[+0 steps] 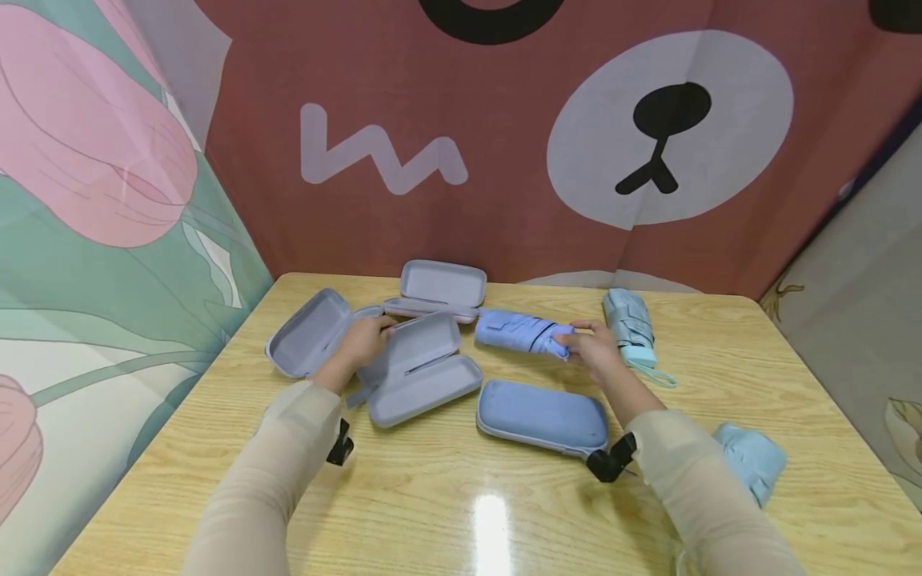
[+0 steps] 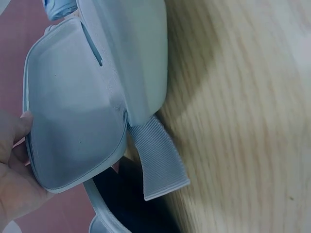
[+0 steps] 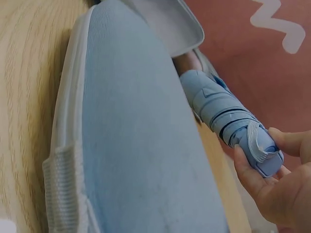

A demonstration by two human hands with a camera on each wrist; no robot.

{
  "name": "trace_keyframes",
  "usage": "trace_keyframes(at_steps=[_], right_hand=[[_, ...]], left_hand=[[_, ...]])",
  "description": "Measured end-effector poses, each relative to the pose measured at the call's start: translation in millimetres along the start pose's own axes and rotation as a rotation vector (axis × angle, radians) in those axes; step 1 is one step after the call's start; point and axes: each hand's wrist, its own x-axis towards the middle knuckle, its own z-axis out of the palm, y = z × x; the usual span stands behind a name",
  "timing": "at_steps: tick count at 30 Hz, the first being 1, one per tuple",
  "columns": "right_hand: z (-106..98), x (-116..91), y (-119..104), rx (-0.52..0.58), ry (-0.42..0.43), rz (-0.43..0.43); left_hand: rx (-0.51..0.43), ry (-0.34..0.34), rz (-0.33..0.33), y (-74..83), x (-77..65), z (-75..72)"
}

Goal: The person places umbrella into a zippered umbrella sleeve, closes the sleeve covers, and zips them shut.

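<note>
My left hand [image 1: 366, 342] pinches the rim of an open grey zip case [image 1: 425, 392], thumb on the inside edge and fingers behind in the left wrist view. A webbing tab [image 2: 160, 160] sticks out from that case's end. With thumb and fingertips, my right hand [image 1: 596, 350] grips one end of a folded periwinkle-blue umbrella [image 1: 515, 330], a wrist strap [image 3: 254, 141] showing at that end. The umbrella lies across the space right of the open case. Nearer me, below the umbrella, rests a closed blue zip case [image 1: 542, 416].
Another open grey case [image 1: 310, 340] stands to the left, and a further open one [image 1: 442, 284] at the back. Two pale-teal folded umbrellas lie on the right: one [image 1: 628, 320] farther back, one [image 1: 752, 460] partly behind my right sleeve. A printed curtain [image 1: 504, 176] hangs behind the table [image 1: 418, 496].
</note>
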Motion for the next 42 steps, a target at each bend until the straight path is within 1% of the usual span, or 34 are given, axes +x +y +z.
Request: trace_keyframes(at_steps=[3, 7, 10, 13, 16, 19, 26, 35, 39, 42], right_hand=[[1, 3, 1, 0.011, -0.022, -0.027], [8, -10, -13, 0.008, -0.063, -0.046], [16, -28, -31, -0.034, -0.100, -0.045], [19, -33, -37, -0.046, -0.135, -0.034], [22, -34, -37, -0.068, -0.170, -0.029], [26, -33, -36, -0.075, -0.202, -0.045], [38, -30, -30, -0.082, -0.230, -0.066], [53, -31, -25, -0.114, -0.255, -0.047], [60, -31, -25, -0.116, -0.262, -0.055], [65, -30, -24, -0.113, -0.264, -0.046]], left_hand=[[-0.007, -0.005, -0.003, 1.2, 2.2, -1.3], [-0.005, 0.008, -0.008, 1.4, 5.0, -1.3], [0.007, 0.021, -0.013, 1.6, 7.3, -0.8], [0.007, 0.022, -0.022, 2.3, 9.4, -0.5], [-0.013, 0.017, -0.035, 3.8, 11.1, -0.5], [-0.024, 0.008, -0.035, 5.3, 12.7, -0.3], [-0.071, 0.000, -0.036, 8.6, 15.0, 0.7], [-0.087, 0.031, -0.037, 10.8, 13.5, 3.0], [-0.096, 0.051, -0.021, 10.7, 13.9, 3.3], [-0.103, 0.061, -0.006, 10.2, 14.5, 3.2]])
